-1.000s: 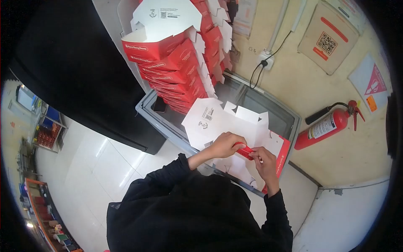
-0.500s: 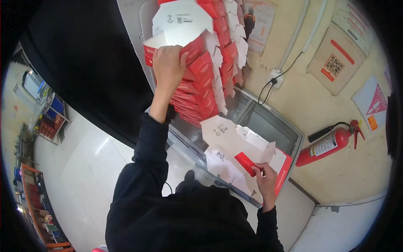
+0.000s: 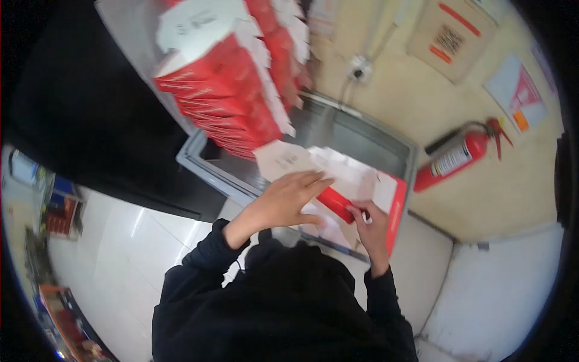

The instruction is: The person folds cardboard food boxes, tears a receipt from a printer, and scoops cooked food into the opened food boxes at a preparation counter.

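Note:
An unfolded red and white carton (image 3: pixel 386 187) lies on the grey-framed glass-topped unit (image 3: pixel 202 163), its white inside facing up. Over its left part is my left hand (image 3: pixel 289 199), fingers spread and thumb apart, near one end of a small red piece (image 3: pixel 335 204). My right hand (image 3: pixel 369 223) pinches the other end of that red piece between thumb and fingers. Beyond my left hand stands a tall stack of folded red and white cartons (image 3: pixel 223 90). The picture is somewhat blurred.
A red fire extinguisher (image 3: pixel 452 160) hangs on the wall at the right, below posters. A wall socket (image 3: pixel 359 71) with a cable is behind the unit. A large black surface (image 3: pixel 90 108) fills the left. Shelves with goods (image 3: pixel 63 211) stand far left.
My left hand has left the top of the carton stack and come back down to the carton, its fingers now spread. My right hand still holds the red piece. The view has shifted.

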